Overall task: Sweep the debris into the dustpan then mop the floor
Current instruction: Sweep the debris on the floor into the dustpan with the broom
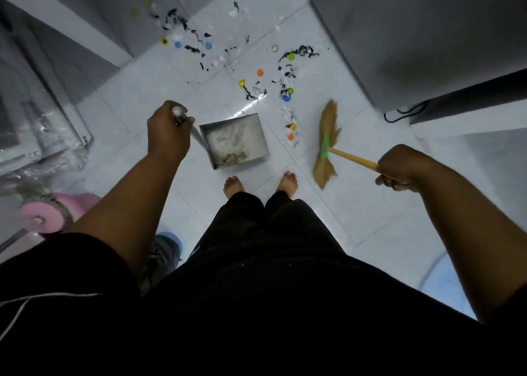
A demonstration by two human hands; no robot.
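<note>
A metal dustpan (258,144) sits on the white tiled floor just ahead of my bare feet, with some brownish dust in its near corner. My left hand (168,133) grips the top of its upright metal handle (186,123). My right hand (400,167) grips the yellow stick of a straw broom (328,136), whose bristles lie to the right of the dustpan. Debris (286,90) of coloured bottle caps, black scraps and white paper bits is scattered across the floor beyond the dustpan, reaching toward the far wall.
Grey cabinets or walls (413,33) close in the floor on the right and the left. A black cable (405,113) lies at the right wall. A pink round object (45,216) and clear plastic wrapping (37,136) stand at the left. My feet (261,184) stand behind the dustpan.
</note>
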